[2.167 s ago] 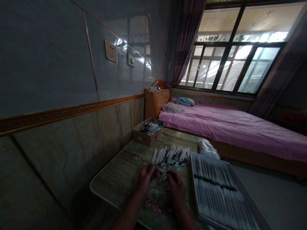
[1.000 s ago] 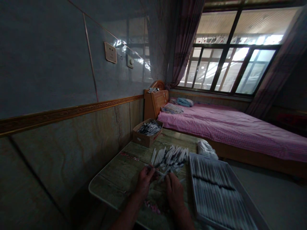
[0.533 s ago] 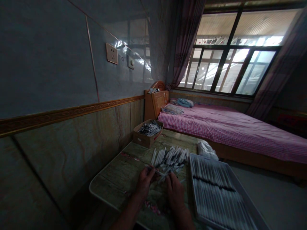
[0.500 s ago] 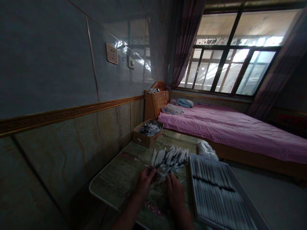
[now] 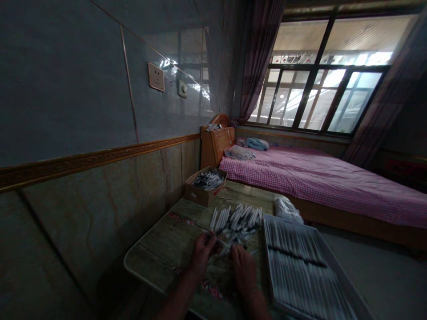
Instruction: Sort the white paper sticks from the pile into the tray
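Observation:
My left hand (image 5: 202,250) is closed, its thumb and fingers pinching one end of a slim white pen-like stick (image 5: 223,243). The other end of the stick runs to the closed fingertips of my right hand (image 5: 243,266), so it spans the gap between my hands. Just beyond them lies a loose pile of white pen-like sticks with dark parts (image 5: 242,218). The dim light and small size hide their exact kind. Both hands are low over the patterned table (image 5: 156,253).
A cardboard box (image 5: 199,195) full of similar sticks stands at the table's back left. To the right sits a shallow grey tray (image 5: 271,275) with rows of slim white sticks. A crumpled plastic bag (image 5: 287,209) is behind it, and a bed (image 5: 300,171) lies beyond.
Both hands stay almost in place, with the stick still between them. The right hand has shifted very slightly down; pile, box and tray look the same.

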A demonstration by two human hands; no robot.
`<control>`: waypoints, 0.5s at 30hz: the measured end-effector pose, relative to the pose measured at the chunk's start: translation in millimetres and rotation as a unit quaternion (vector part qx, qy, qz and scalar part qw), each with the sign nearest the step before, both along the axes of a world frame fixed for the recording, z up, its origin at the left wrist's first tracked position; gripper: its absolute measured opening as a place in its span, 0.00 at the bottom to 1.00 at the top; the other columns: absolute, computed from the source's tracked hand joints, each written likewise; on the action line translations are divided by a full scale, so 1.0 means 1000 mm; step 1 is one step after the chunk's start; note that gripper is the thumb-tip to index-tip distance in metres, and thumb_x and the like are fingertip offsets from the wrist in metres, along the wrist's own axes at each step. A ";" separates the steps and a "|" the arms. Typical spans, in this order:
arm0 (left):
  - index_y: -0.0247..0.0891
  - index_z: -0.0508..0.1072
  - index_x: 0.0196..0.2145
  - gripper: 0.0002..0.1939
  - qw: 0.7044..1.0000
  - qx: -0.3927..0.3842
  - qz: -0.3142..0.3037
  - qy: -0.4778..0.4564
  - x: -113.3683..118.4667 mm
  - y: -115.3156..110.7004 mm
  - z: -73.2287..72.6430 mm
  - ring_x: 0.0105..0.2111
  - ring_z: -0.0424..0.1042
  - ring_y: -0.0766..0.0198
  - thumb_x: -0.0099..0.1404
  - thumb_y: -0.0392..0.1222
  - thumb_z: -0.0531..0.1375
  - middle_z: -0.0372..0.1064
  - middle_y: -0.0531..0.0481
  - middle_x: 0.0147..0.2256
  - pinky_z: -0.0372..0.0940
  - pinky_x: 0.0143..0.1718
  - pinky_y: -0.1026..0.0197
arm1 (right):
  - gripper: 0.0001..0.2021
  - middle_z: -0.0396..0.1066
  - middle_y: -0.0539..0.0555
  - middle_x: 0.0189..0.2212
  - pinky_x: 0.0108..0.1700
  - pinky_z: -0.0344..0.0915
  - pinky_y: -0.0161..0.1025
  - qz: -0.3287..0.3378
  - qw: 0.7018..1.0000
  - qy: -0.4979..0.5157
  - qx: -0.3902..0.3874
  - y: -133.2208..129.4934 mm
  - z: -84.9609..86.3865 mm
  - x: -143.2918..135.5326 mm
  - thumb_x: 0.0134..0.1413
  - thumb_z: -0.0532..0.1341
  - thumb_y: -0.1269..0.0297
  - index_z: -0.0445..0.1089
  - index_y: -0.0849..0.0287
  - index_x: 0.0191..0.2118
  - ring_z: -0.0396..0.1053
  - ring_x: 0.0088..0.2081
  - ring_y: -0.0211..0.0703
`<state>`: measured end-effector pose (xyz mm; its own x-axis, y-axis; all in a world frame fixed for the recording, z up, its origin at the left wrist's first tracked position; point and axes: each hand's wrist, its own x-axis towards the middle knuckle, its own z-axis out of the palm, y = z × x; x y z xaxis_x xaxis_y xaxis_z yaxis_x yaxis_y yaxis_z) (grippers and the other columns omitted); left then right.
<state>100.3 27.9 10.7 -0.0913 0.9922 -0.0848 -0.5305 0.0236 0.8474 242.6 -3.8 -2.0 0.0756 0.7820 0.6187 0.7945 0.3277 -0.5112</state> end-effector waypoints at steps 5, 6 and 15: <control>0.36 0.70 0.32 0.24 1.000 0.002 0.007 0.001 -0.001 0.000 0.001 0.26 0.75 0.64 0.42 0.52 0.72 0.76 0.50 0.28 0.68 0.25 0.65 | 0.23 0.69 0.48 0.22 0.27 0.55 0.34 0.019 0.999 0.029 -0.025 -0.001 0.002 -0.002 0.66 0.44 0.47 0.64 0.54 0.27 0.67 0.24 0.38; 0.36 0.70 0.32 0.25 1.000 0.001 0.004 0.003 -0.001 0.000 0.000 0.26 0.75 0.64 0.42 0.52 0.72 0.76 0.50 0.28 0.68 0.25 0.65 | 0.24 0.69 0.49 0.22 0.27 0.55 0.34 0.019 0.999 0.029 -0.021 0.000 0.001 -0.001 0.66 0.44 0.46 0.64 0.54 0.26 0.66 0.24 0.38; 0.36 0.70 0.33 0.25 1.000 -0.001 0.001 0.012 0.000 -0.002 0.002 0.27 0.75 0.63 0.42 0.52 0.72 0.76 0.50 0.28 0.69 0.27 0.63 | 0.24 0.69 0.50 0.23 0.29 0.55 0.35 0.026 0.998 0.027 -0.045 0.000 -0.002 -0.002 0.68 0.42 0.49 0.64 0.54 0.26 0.66 0.25 0.39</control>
